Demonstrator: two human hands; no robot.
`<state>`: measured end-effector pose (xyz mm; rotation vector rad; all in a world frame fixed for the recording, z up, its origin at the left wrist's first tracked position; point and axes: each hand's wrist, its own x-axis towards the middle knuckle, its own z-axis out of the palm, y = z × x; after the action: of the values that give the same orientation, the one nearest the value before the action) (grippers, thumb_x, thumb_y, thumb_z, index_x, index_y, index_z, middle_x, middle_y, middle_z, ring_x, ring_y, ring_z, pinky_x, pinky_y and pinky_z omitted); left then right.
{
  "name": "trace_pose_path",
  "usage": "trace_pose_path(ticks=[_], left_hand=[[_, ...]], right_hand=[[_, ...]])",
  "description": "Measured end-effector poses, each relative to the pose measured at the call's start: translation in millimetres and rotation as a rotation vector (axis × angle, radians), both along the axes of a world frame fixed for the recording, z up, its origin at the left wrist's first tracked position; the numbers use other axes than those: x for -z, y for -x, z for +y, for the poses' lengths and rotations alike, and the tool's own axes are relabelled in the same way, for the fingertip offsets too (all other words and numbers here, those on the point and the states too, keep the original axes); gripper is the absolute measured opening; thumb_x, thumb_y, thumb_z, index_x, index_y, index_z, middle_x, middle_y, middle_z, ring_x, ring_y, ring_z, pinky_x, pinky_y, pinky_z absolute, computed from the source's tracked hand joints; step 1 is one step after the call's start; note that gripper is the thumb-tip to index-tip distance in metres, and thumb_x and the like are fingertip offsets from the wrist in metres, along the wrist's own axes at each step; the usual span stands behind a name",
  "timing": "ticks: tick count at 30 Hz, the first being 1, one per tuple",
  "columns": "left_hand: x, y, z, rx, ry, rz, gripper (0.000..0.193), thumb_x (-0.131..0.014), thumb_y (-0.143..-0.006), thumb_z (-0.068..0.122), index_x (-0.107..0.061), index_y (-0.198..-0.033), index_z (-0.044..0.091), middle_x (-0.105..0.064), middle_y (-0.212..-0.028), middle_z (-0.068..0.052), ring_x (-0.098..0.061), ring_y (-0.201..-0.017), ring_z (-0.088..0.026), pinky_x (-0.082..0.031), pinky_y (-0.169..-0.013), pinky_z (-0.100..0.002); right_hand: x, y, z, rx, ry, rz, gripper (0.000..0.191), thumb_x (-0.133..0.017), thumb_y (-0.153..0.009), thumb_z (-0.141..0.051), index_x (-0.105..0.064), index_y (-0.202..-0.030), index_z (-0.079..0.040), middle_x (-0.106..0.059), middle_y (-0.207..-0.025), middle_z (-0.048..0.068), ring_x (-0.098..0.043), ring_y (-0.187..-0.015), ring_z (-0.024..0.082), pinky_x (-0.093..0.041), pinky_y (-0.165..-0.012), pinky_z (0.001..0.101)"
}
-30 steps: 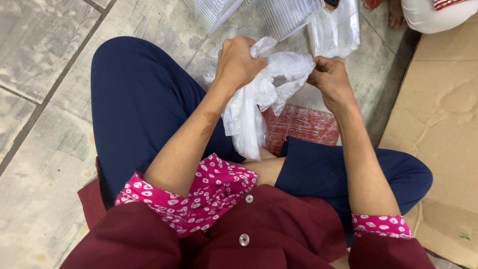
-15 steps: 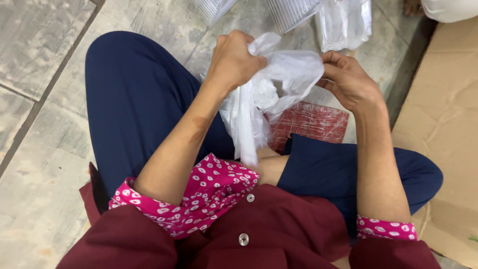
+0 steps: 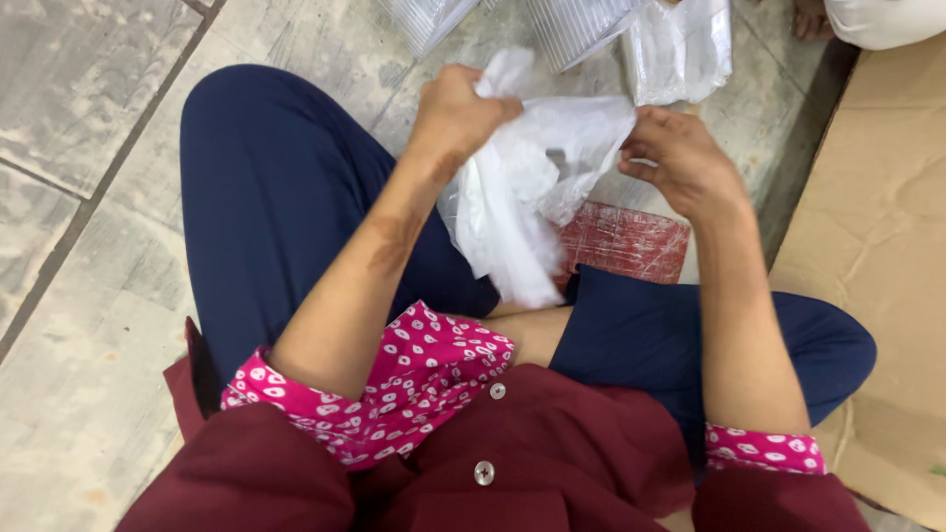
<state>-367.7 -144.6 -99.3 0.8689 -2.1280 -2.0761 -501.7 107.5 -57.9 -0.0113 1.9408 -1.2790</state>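
The person sat cross-legged on the floor (image 3: pixel 89 197), which was made of grey stone tiles. Both hands were up in front of the chest, over the lap.

The left hand (image 3: pixel 455 116) was closed in a fist around the top of a thin white plastic bag (image 3: pixel 522 187). A bit of the bag stuck up above the fist. The right hand (image 3: pixel 680 163) was curled too, and its fingertips (image 3: pixel 631 148) pinched the other side of the bag. The bag was crumpled and see-through in places. It stretched between the two hands, and its long end hung down toward the legs.

Under the bag, a red wrapped packet (image 3: pixel 626 241) lay on the floor, just in front of the crossed legs. The bag hid part of it.

The person wore dark blue trousers (image 3: pixel 266 187) and a dark red top (image 3: pixel 512 473) with buttons. The sleeves had bright pink cuffs (image 3: pixel 394 384) with small white marks on them.

Near the top of the view, beyond the hands, there were clear plastic containers (image 3: pixel 581 25) with ridged sides, and beside them a clear plastic pack (image 3: pixel 685 49). On the person's right side, a flat sheet of brown cardboard (image 3: pixel 877 227) lay on the floor.
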Motion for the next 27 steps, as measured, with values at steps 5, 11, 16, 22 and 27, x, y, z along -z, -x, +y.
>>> trace_pose_path(ticks=[5, 11, 16, 22, 27], left_hand=[[-2, -6, -6, -0.073, -0.570, 0.132, 0.030, -0.072, -0.084, 0.010, -0.071, -0.105, -0.012, -0.078, -0.086, -0.017, -0.076, -0.066, -0.021, -0.063, -0.055, -0.034], [-5, -17, -2, 0.049, -0.886, 0.385, 0.020, -0.067, -0.097, 0.008, -0.067, -0.111, -0.006, -0.070, -0.087, -0.008, -0.068, -0.071, -0.015, -0.057, -0.063, -0.030], [-8, -30, 7, 0.368, -1.100, 0.708, 0.024, -0.065, -0.098, 0.012, -0.065, -0.119, 0.002, -0.070, -0.097, -0.005, -0.069, -0.084, -0.013, -0.058, -0.073, -0.029], [-13, -42, 24, 0.530, -0.651, 0.472, 0.023, -0.068, -0.097, 0.011, -0.071, -0.117, 0.000, -0.074, -0.095, -0.005, -0.069, -0.081, -0.011, -0.057, -0.070, -0.025], [-16, -41, 31, 0.313, -0.336, 0.350, 0.020, -0.068, -0.093, 0.015, -0.076, -0.106, 0.001, -0.078, -0.092, -0.004, -0.073, -0.078, -0.014, -0.059, -0.070, -0.027]], right_hand=[[-19, 1, 9, 0.092, 0.115, -0.050, 0.009, -0.065, -0.100, -0.016, -0.062, -0.105, -0.009, -0.062, -0.099, 0.001, -0.060, -0.093, 0.014, -0.053, -0.085, 0.0334], [-51, -14, 5, 0.169, 0.378, -0.058, 0.014, -0.060, -0.101, -0.016, -0.065, -0.112, -0.009, -0.070, -0.114, 0.003, -0.066, -0.108, 0.017, -0.054, -0.100, 0.0391], [-56, -28, -4, 0.218, 0.728, -0.263, 0.012, -0.063, -0.108, -0.016, -0.064, -0.112, -0.005, -0.071, -0.107, 0.006, -0.068, -0.105, 0.018, -0.055, -0.104, 0.0363], [-59, -37, -8, 0.293, 0.751, -0.234, 0.012, -0.068, -0.114, -0.017, -0.064, -0.111, -0.007, -0.070, -0.101, 0.004, -0.069, -0.090, 0.015, -0.058, -0.085, 0.0292], [-55, -36, -9, 0.206, 0.514, -0.107, 0.014, -0.067, -0.105, -0.019, -0.067, -0.109, -0.006, -0.071, -0.096, 0.002, -0.066, -0.083, 0.011, -0.056, -0.077, 0.0269]])
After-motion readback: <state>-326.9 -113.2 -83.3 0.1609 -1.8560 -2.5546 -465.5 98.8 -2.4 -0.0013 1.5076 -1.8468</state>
